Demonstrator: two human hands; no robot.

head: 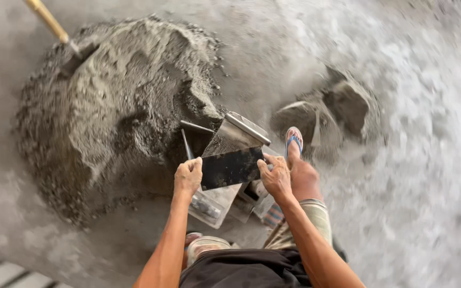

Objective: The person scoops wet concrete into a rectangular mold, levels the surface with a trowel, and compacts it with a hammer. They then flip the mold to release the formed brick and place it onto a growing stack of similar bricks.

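daylight, even | soft shadows | edges blurred, right side washed out

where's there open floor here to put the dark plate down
Bare floor lies right of the sandalled foot, past the small grey lump. Crowded: the metal mould under both hands, against the big grey mortar heap.

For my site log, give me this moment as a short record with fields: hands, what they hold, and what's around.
left hand: grips left edge of flat dark rectangular plate
right hand: grips plate's right edge
under plate: open metal box mould holding grey mix
left of mould: large grey damp sand-cement heap
in heap: shovel with yellow wooden handle
right foot: blue flip-flop sandal
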